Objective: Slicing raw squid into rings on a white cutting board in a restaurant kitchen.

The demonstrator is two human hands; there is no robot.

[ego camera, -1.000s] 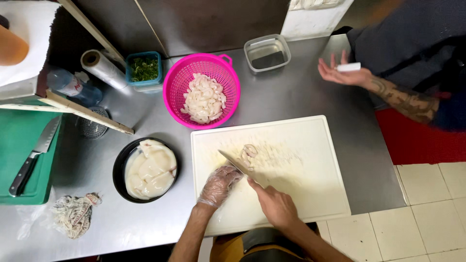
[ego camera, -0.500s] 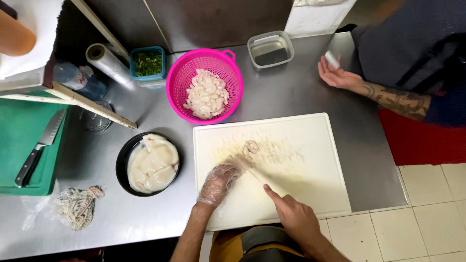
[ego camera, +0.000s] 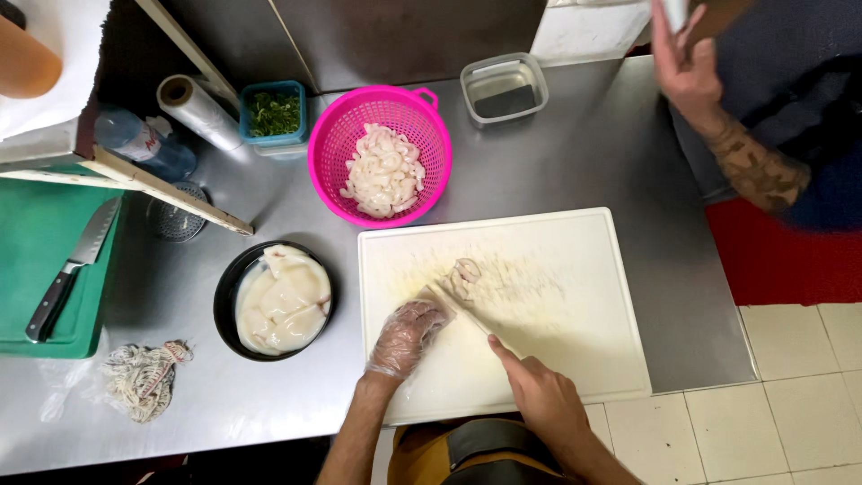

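Knife (ego camera: pixel 467 314) over squid (ego camera: pixel 464 274), white board (ego camera: pixel 557 359)

Stainless steel desk (ego camera: pixel 575 153), dull grey, reflecting soft overhead light. Dark metal wall panel (ego camera: pixel 404 40) behind it. Pale square floor tiles (ego camera: pixel 772 422) with thin dark joints at lower right; red mat (ego camera: pixel 781 256) just above them, beside the desk edge. Wooden shelf rail (ego camera: pixel 171 193) slanting across the upper left, white cloth (ego camera: pixel 54 36) hanging over its top.
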